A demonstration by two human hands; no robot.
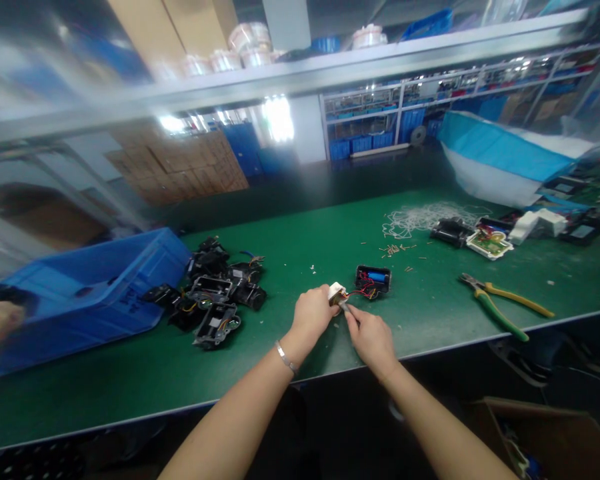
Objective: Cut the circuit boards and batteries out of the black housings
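Note:
My left hand [313, 312] is closed around a small white part [336, 291] near the front edge of the green table [430, 313]. Red and dark wires run from that part to an open black casing [373, 281] with a blue cell inside, lying just to the right. My right hand [371, 338] is pinched on a thin metal tool [345, 307] whose tip touches the white part. A thin bracelet sits on my left wrist.
A heap of black casings [215, 293] lies left of my hands beside a tipped blue bin [85, 293]. Yellow-and-green pliers [503, 303] lie at the right. Farther back are loose screws [395, 250], white wire ties [420, 217], more casings, a circuit board [490, 242] and a blue-white bag [500, 157].

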